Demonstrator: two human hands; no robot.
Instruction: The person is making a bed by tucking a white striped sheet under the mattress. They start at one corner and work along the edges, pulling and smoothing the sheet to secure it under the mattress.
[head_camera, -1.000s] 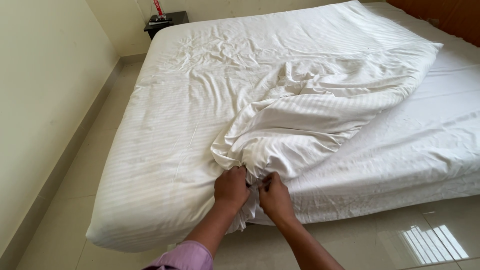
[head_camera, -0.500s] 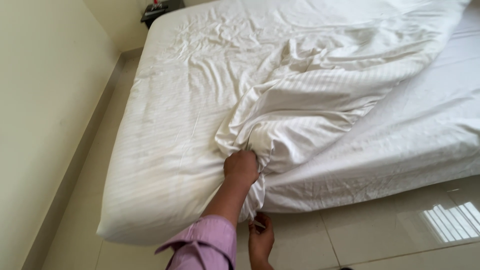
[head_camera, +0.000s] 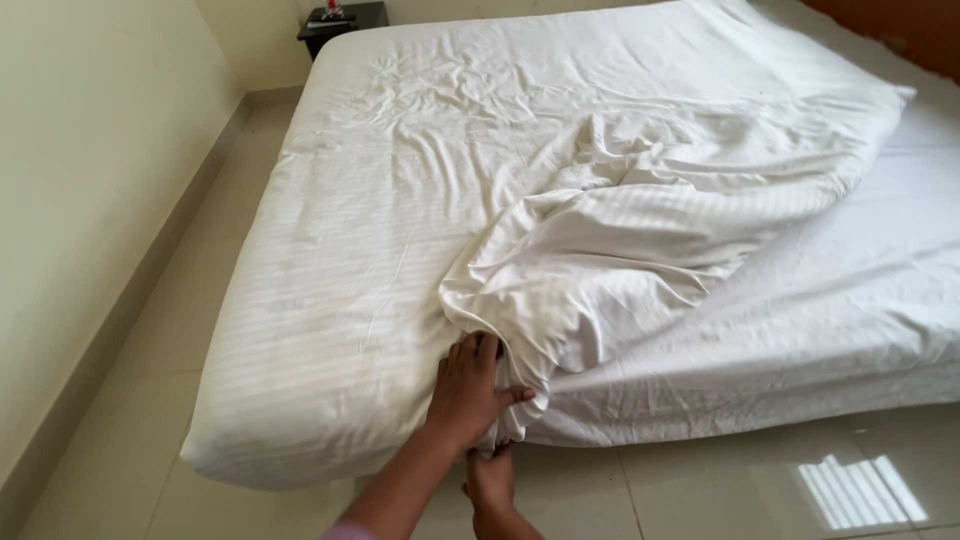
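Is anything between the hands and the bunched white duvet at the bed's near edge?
Nothing visible: the left hand already lies on the duvet where it bunches, and the right hand touches the fabric just below, at the mattress edge.

The left hand (head_camera: 470, 395) sits low in the frame's centre, fingers spread and pointing up, forearm running down-left. The right hand (head_camera: 492, 478) lies directly beneath it, fingers curled upward.
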